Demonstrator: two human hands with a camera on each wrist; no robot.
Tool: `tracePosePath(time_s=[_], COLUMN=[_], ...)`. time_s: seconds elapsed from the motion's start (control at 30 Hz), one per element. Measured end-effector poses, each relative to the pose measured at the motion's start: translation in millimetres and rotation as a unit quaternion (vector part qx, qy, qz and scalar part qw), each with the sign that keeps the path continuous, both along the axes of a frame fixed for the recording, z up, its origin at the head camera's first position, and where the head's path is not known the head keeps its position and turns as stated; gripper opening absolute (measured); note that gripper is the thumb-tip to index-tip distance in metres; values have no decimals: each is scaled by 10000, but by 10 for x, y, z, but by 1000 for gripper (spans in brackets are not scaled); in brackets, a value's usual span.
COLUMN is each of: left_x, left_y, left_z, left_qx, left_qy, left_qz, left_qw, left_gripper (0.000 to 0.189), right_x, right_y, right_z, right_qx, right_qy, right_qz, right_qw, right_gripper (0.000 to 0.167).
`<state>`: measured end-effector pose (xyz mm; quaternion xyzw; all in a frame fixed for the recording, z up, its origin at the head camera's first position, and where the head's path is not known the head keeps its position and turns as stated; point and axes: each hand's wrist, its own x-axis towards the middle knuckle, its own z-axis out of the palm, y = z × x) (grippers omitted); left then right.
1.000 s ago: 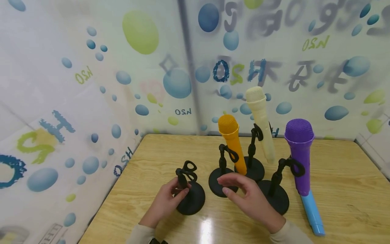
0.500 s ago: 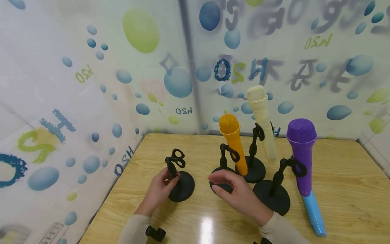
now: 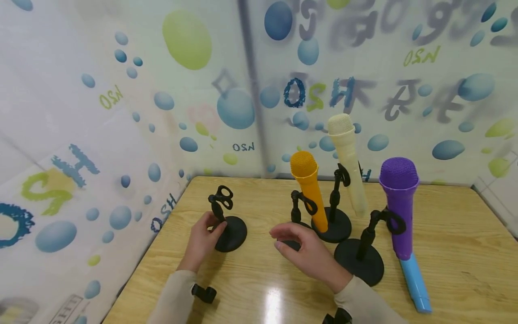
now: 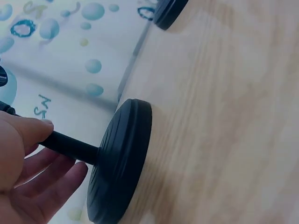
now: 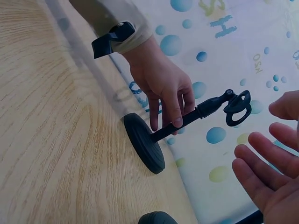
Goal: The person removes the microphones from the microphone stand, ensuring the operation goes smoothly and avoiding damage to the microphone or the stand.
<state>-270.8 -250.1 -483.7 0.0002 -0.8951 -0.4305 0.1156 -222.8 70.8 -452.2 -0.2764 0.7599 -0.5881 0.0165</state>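
My left hand (image 3: 202, 240) pinches the post of a black microphone stand (image 3: 232, 236) at the table's left. In the left wrist view the thumb lies on the post (image 4: 72, 147), just above the round base (image 4: 124, 158). The stand's ring clip (image 5: 239, 109) holds nothing. My right hand (image 3: 309, 252) hovers with relaxed, slightly bent fingers and holds nothing. It partly hides a second stand (image 3: 296, 209), whose clip overlaps an orange microphone (image 3: 309, 180).
Behind it are a third stand (image 3: 340, 225) and a cream microphone (image 3: 348, 157). At right, another stand (image 3: 360, 263) is beside a purple microphone (image 3: 398, 193) with a light blue lower part (image 3: 417, 283). Patterned walls border the wooden table (image 3: 457, 252).
My left hand has moved the stand left and farther back on the table. My right hand has drifted left, staying empty. The microphones and other stands have not moved.
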Motion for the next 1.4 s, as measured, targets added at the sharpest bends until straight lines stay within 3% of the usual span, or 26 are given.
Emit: tracePosePath(time_s=[0.73, 1.17, 1.4], left_x=[-397, -576, -609], left_y=[-144, -223, -246], left_z=[-16, -87, -80], left_qx=[289, 694, 881], left_qy=[241, 235, 86], left_qz=[1202, 1353, 1293], left_qw=[9920, 9881, 9876], left_gripper=[28, 17, 16], right_x=[-185, -282, -303], right_y=[-189, -274, -285], right_z=[-73, -57, -45], right_qx=[456, 549, 529], right_qy=[-150, -427, -508], right_qz=[-68, -56, -68], right_qw=[9988, 9976, 9973], right_gripper=[26, 26, 24])
